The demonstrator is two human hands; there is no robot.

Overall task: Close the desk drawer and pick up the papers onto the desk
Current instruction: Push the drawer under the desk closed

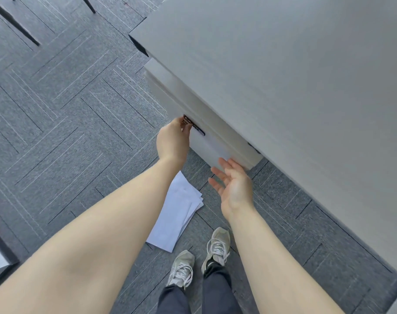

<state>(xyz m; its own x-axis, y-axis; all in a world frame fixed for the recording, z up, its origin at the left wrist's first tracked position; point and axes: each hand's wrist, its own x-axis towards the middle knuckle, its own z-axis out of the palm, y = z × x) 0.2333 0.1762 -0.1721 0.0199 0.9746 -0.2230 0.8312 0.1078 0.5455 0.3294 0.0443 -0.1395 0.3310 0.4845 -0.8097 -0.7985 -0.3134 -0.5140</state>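
Your left hand grips the drawer handle — fingertips hidden. Right hand hangs spread, empty. Your arm half-covers the papers on the floor.

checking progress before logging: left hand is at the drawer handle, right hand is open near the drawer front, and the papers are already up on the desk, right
Not quite. The head view shows the papers lying on the carpet near the shoes, not on the desk. The rest holds: the left hand is at the drawer handle, and the right hand is open near the drawer front.

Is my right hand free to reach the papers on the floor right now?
Probably yes: the right hand is open, holds nothing, and hangs above the papers; only the left forearm covers their near edge.
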